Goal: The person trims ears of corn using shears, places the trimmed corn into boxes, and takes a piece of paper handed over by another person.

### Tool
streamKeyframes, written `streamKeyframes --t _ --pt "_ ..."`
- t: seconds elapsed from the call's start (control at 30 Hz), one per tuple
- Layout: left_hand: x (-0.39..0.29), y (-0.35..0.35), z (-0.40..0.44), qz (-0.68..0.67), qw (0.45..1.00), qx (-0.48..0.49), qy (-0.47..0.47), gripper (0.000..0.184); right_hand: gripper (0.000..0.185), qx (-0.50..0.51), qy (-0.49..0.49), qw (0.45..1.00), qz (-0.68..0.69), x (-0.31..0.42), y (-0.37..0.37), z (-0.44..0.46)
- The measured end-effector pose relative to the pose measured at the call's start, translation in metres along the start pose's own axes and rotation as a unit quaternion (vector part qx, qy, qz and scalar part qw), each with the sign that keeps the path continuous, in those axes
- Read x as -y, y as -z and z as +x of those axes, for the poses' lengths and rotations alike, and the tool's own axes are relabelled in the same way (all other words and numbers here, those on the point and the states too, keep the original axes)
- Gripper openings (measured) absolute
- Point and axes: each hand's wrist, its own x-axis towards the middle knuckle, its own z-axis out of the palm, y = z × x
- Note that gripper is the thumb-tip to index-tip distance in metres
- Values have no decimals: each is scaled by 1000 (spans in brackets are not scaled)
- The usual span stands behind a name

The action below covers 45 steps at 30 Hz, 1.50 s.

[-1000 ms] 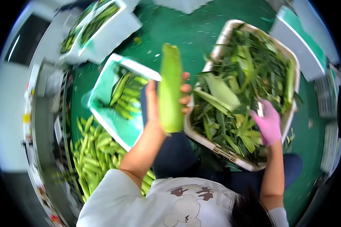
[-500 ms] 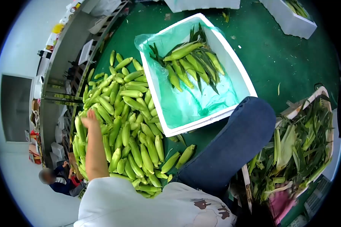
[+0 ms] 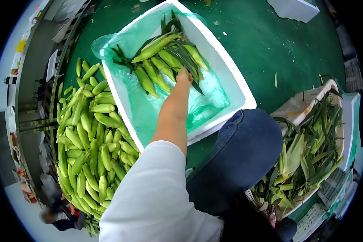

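Head view. Left hand (image 3: 184,76), bare, is down in the white foam box (image 3: 222,64), at the near end of a green corn ear (image 3: 170,60). Ear runs from the fingers toward 10–11 o'clock. Touching looks likely; grasping or released, cannot tell, fingers mostly hidden. Other ears in the box: 9 to 10 o'clock of the hand, plus one at 1 o'clock; dark leaves (image 3: 181,54) among them. Ears lie roughly side by side, tips toward the wearer, probably to pack neatly. Green liner (image 3: 139,117) under them, likely keeps corn off the foam. Box sits just beside the knee (image 3: 248,147) (5 o'clock), presumably for easy reach. Corn heap (image 3: 90,149) on the floor at 8 o'clock, outside the box; basket (image 3: 300,105) of husks (image 3: 296,157) at 4 o'clock, seemingly keeping waste apart. Right hand (image 3: 272,221): only a pink glove sliver near the basket's lower edge, grip cannot tell.
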Motion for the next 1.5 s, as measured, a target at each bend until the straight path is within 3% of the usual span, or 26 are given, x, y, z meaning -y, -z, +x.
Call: streamKeyframes --t 0.07,0.17,0.2,0.27,0.3,0.37,0.43,0.47,0.57,0.6,0.63,0.7,0.73,0.77,0.83,0.87,0.9,0.97,1.03,1.1,1.13,1.23,1.33,1.4,1.5 --pt "-16 -2 -24 -108 990 87 6 35 75 -13 29 999 -2 7 6 -1" --pt "-69 12 -77 -267 933 196 141 30 71 0 71 997 -4 8 12 6" --pt "-85 18 -119 -293 925 177 165 29 69 5 82 997 -5 7 13 11" --pt "-94 49 -203 -277 908 235 206 25 66 16 108 994 -9 5 11 20" --pt "-85 73 -246 -267 881 312 234 27 65 24 123 992 -10 6 11 24" --pt "-61 79 -377 -143 946 284 58 40 63 59 118 991 3 10 11 23" --pt "-61 62 -458 -193 938 286 9 54 61 105 90 990 26 19 14 20" --pt "-69 61 -446 -267 901 340 20 62 64 93 108 990 -3 26 13 20" --pt "-87 22 -413 -382 781 470 151 55 70 179 184 965 -60 52 14 17" --pt "-90 0 -437 -292 821 484 79 45 72 186 225 953 -78 61 12 10" --pt "-88 -22 -465 -218 823 521 54 41 73 187 266 941 -95 70 10 0" --pt "-77 -62 -506 -17 807 590 7 47 78 192 317 919 -136 92 11 -25" --pt "-58 -82 -535 70 821 563 -63 56 79 162 367 906 -138 93 13 -33" --pt "-31 -103 -566 62 813 576 -51 60 81 127 416 890 -140 93 17 -41" --pt "14 -134 -597 99 774 618 98 61 85 119 477 840 -228 102 40 -45" --pt "38 -146 -602 196 738 641 73 63 81 145 519 783 -310 112 59 -43" --pt "68 -151 -613 241 750 613 63 66 76 162 521 794 -268 112 60 -49" --pt "111 -161 -620 318 691 649 26 67 75 147 550 746 -347 121 80 -52" --pt "146 -167 -626 370 640 670 -65 73 75 7 598 664 -448 123 101 -48" --pt "173 -167 -618 406 587 673 -197 79 74 -116 594 670 -430 125 102 -51" --pt "176 -166 -617 449 544 671 -228 86 76 -138 554 709 -414 127 110 -46" --pt "181 -160 -611 519 446 667 -296 84 88 -140 464 794 -368 135 132 -19" --pt "178 -162 -596 565 380 659 -318 84 89 -96 445 807 -378 137 141 -11" --pt "169 -162 -597 597 361 665 -268 83 90 -62 447 808 -378 139 143 -8" --pt "151 -168 -599 656 312 664 -176 82 92 -7 396 860 -321 137 141 -3"
